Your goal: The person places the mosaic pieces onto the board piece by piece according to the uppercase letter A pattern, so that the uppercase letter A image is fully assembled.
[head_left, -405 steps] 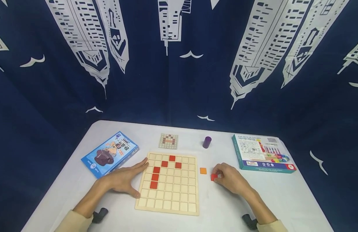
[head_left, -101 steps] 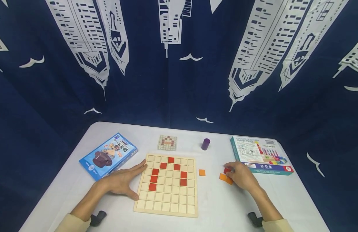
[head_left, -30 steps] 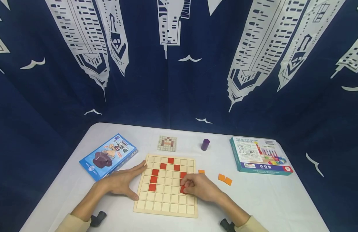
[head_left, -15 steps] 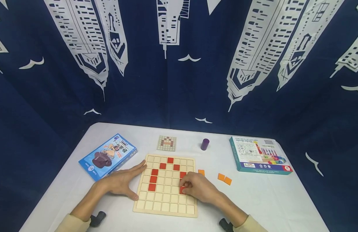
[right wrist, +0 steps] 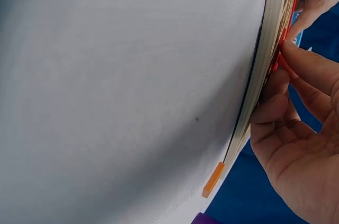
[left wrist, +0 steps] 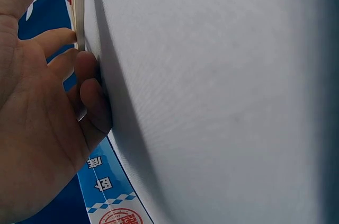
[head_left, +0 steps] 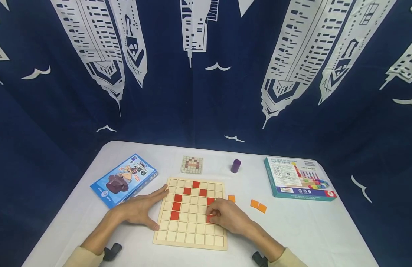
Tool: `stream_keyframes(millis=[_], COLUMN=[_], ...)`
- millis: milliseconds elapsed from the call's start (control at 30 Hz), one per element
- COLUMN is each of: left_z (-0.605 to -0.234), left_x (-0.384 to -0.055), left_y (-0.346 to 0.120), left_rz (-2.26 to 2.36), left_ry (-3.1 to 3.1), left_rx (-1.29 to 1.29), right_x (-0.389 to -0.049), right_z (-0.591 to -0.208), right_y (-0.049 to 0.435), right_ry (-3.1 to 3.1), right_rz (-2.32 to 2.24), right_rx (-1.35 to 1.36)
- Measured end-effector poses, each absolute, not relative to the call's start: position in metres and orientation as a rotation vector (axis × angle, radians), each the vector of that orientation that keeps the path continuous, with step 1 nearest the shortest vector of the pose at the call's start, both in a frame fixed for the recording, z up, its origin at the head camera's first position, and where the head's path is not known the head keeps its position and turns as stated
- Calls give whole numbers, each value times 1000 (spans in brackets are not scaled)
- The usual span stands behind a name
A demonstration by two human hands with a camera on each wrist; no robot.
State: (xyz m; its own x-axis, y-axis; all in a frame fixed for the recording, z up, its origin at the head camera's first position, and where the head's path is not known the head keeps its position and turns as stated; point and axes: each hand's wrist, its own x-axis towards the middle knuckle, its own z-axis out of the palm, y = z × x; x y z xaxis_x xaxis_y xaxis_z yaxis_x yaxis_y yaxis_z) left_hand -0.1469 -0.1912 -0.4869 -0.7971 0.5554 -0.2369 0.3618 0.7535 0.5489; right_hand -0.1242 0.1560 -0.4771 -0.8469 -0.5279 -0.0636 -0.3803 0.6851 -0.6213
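A wooden grid board [head_left: 182, 236] lies on the table, with several red square tiles set in its cells in an arch-like pattern. My right hand [head_left: 232, 216] is over the board's right side, thumb and fingers pinching a red tile [head_left: 208, 219] at a cell below two other red ones. The right wrist view shows that hand [right wrist: 302, 150] side-on, fingertips at the red tile [right wrist: 281, 49]. My left hand [head_left: 138, 208] rests with spread fingers against the board's left edge; in the left wrist view, its palm [left wrist: 37, 113] faces the camera.
Right of the board lie an orange tile [head_left: 231, 198] and two more orange tiles [head_left: 258, 205]. Behind stand a pattern card [head_left: 192, 165] and a purple cylinder [head_left: 235, 166]. A blue box [head_left: 124, 180] lies left, a green-edged box [head_left: 300, 178] right.
My right hand has brought a red tile left from beside the orange tiles to the board, where it now lies flatter. Earlier, two red tiles joined the right column. My left hand stays put.
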Motion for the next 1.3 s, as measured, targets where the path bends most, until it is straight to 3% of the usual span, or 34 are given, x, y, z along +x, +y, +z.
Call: stream_keyframes(millis=[500,933,1300], left_z=[-483,-484,-486], left_x=[-149,-148,-147], left_y=[-191,-191,-191], left_rz=[693,682,699], left_ry=[2562,2562,2547], left_rx=[726,699,696], right_x=[-126,-136,-151], right_z=[-473,-469,-475], right_y=[159,193,214], right_ry=[2650,2759,2906], right_rz=[-912,-917,-882], right_rx=[-721,-651,-379])
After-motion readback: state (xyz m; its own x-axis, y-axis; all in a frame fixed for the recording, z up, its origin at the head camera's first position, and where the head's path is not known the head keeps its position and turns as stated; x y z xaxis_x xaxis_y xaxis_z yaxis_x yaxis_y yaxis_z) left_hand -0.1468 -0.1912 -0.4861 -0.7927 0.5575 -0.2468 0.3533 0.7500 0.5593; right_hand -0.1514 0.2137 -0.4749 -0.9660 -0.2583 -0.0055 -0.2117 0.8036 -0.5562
